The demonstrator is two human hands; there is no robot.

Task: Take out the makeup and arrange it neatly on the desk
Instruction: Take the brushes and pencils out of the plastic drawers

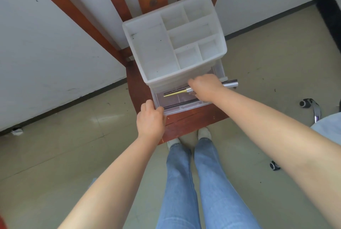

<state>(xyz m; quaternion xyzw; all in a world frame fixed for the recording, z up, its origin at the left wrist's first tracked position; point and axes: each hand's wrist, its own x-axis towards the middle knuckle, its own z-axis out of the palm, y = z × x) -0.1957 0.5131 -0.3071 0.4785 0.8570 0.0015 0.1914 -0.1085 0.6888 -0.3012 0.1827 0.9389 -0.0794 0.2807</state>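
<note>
A slim silver and gold makeup pen (186, 91) is held above the open clear drawer (184, 103), gripped by the curled fingers of the right hand (205, 86). The drawer's front left corner is clasped by the left hand (150, 120), both arms outstretched over the wooden chair (184, 123).

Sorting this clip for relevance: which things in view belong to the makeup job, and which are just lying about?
Job:
- white organizer
- clear drawer
- gold and silver makeup stick
- left hand
- right hand

Lying about:
- wooden chair
- caster wheels
- crumpled paper
</note>
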